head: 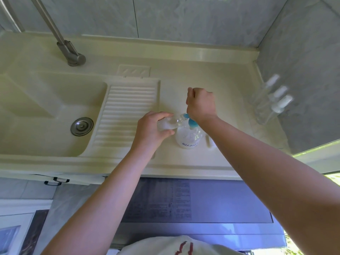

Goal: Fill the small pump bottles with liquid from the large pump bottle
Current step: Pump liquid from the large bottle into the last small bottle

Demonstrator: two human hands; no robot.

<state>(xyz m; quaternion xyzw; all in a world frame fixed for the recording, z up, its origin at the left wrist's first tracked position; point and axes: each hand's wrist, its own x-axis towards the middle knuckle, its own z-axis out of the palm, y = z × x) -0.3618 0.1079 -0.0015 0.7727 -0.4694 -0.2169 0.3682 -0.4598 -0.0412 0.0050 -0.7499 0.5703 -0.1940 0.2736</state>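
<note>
My left hand (153, 127) gripped a small clear bottle (170, 122), tilted on its side with its open threaded neck at the blue pump head (191, 121) of the large bottle (187, 139). The large bottle stood upright on the cream counter (184, 78), clear-walled, with blue print low on its front. My right hand (200, 103) was curled into a fist, its heel bearing on the pump head. Three more small bottles (272, 100) stood against the right wall.

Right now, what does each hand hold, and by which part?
Left hand grips the small clear bottle by its body. Right hand is a fist above the blue pump; holding anything cannot be told.
</note>
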